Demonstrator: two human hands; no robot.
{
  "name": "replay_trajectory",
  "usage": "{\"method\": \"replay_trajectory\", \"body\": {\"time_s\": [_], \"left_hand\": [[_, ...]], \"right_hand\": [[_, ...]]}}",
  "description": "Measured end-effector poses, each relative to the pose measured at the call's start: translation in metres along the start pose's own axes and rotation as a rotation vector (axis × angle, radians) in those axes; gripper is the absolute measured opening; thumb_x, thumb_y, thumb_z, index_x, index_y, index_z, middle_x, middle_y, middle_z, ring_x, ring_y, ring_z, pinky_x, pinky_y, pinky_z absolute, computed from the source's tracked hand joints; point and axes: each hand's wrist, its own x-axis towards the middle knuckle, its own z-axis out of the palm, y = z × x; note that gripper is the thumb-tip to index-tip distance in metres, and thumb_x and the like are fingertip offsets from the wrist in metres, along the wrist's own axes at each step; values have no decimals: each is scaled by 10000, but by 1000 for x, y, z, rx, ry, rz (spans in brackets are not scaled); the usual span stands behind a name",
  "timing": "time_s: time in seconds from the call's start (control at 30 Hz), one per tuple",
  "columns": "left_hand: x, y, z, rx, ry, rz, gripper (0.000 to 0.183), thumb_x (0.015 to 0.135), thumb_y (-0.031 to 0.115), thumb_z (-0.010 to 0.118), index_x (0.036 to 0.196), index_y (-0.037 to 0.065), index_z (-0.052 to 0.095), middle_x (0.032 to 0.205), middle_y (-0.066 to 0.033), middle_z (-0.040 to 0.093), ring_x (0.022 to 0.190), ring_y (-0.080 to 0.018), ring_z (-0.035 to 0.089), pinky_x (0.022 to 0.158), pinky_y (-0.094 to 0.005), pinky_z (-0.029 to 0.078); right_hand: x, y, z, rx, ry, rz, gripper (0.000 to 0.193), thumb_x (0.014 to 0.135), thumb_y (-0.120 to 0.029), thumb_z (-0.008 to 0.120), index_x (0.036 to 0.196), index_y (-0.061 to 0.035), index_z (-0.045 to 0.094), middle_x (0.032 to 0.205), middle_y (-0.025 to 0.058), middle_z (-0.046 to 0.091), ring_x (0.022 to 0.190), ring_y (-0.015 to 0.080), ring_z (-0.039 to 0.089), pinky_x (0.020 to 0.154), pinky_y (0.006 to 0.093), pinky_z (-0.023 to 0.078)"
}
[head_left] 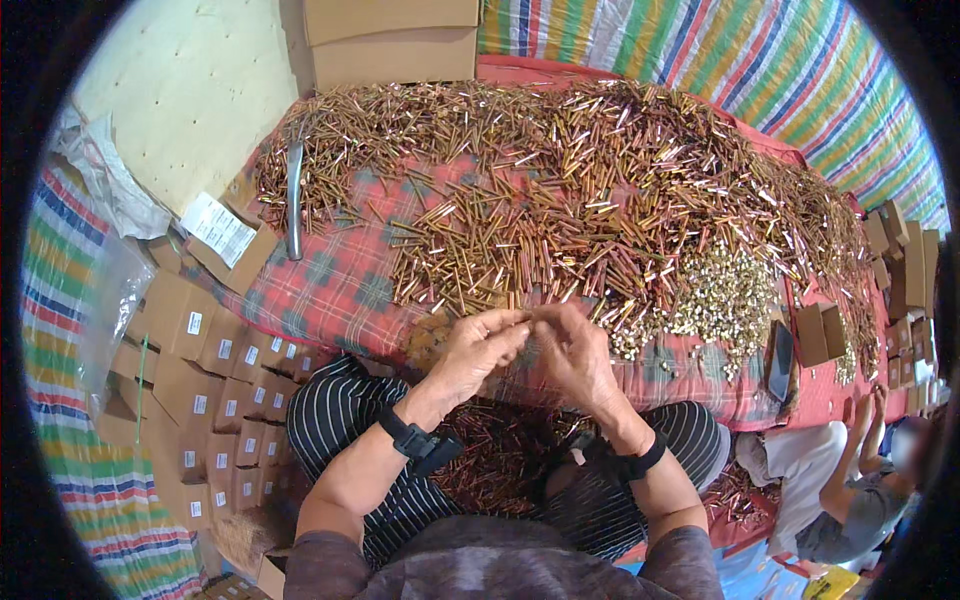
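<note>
My left hand [477,352] and my right hand [577,360] meet over the near edge of the red plaid cloth [330,300]. Both have their fingers pinched together, tip to tip. What sits between the fingertips is too small and too covered to name. Just beyond them spreads a large heap of thin copper-coloured metal rods [560,235]. To the right of my right hand lies a pile of small shiny silver-gold pieces [725,300]. More reddish rods [490,460] lie between my legs, below my wrists.
A curved metal bar [294,200] lies at the heap's left. Many small labelled cartons [225,400] stack on the left; an open carton [235,245] stands above them. Rightward are a dark flat object [779,362], a small carton [820,333] and another person [850,500] seated. A large carton [395,50] stands behind.
</note>
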Motion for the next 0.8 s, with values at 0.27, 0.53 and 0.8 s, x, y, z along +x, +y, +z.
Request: {"method": "replay_trajectory", "body": {"time_s": [0.27,0.53,0.8], "left_hand": [[2,1,-6,-193,114,-39,97,865,69,589,942,15,614,817,-34,607,679,-64,516,588,-178,413],[-1,5,-5,-167,128,-43,83,843,58,604,917,22,616,784,-33,609,665,-55,513,582,-170,389],[2,0,-2,-198,106,-47,61,825,26,598,879,3,613,766,-46,606,616,-52,485,531,-179,339]], "right_hand": [[-6,48,12,-566,-158,-197,70,740,-27,579,796,-12,540,775,157,556,777,358,584,682,420,488],[-1,30,5,230,-123,189,131,816,-44,616,945,-23,625,873,104,622,766,193,602,719,297,476],[0,29,3,169,-115,-64,145,825,-30,632,970,-15,633,901,90,637,846,173,607,756,285,475]]}}
